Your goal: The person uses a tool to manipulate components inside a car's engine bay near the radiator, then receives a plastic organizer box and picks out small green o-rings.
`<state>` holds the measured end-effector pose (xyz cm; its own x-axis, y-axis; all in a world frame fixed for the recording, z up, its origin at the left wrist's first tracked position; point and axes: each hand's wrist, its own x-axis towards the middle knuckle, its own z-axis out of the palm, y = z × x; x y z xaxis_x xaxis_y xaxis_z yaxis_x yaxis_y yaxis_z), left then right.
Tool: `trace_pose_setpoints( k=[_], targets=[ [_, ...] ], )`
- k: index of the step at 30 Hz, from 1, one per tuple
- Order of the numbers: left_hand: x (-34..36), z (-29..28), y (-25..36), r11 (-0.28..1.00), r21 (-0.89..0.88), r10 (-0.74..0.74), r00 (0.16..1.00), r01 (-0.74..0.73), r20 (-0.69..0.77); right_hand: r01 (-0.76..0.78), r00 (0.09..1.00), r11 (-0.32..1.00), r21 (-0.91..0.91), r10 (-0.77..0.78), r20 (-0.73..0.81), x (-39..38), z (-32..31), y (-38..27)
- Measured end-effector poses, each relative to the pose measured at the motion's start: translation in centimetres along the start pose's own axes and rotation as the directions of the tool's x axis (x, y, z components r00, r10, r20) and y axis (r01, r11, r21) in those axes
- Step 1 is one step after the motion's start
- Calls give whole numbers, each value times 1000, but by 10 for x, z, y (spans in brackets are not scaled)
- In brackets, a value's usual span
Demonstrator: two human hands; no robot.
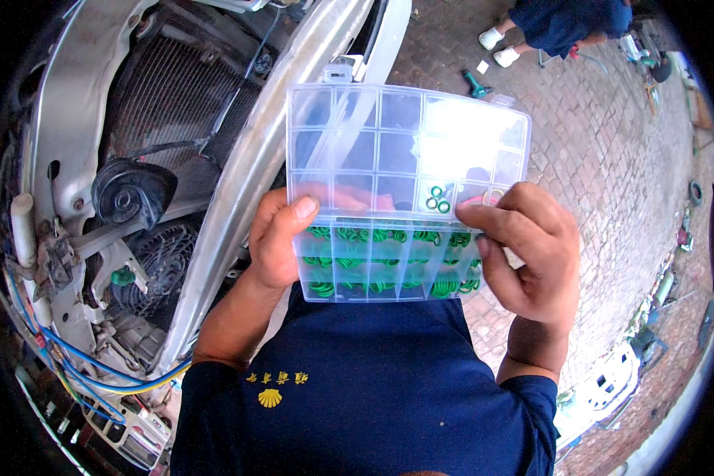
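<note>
A clear plastic organizer case (355, 151) lies unfolded in front of my chest, its lid away from me and its divided tray towards me. Many green O-rings (448, 287) fill the tray's compartments. A few loose green O-rings (443, 206) rest on the lid side, just beyond the hinge. My left hand (276, 242) grips the case's left side, thumb on top and fingers seen through the plastic underneath. At the right end of the hinge, my right hand (535, 246) has its thumb and fingers bent together. Whatever is between those fingertips is too small to make out.
To my left is an opened-up car front with a radiator (186, 87), a bare metal beam (242, 190) and blue and yellow hoses (127, 385). Another person (571, 20) stands at the far right. A green tool (475, 84) lies on the brick paving (587, 143).
</note>
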<state>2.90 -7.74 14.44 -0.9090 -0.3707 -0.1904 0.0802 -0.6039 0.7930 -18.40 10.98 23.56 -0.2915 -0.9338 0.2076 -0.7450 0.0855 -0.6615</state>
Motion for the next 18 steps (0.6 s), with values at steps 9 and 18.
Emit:
trace_pose_setpoints(
  k=[9,18],
  targets=[
    [2,2,3,999,-39,-21,1000,21,8,115,992,982,-148,-106,67,6,6,-3],
    [0,0,0,999,-33,10,999,-9,33,123,991,974,-190,-109,82,8,10,-7]
  ],
)
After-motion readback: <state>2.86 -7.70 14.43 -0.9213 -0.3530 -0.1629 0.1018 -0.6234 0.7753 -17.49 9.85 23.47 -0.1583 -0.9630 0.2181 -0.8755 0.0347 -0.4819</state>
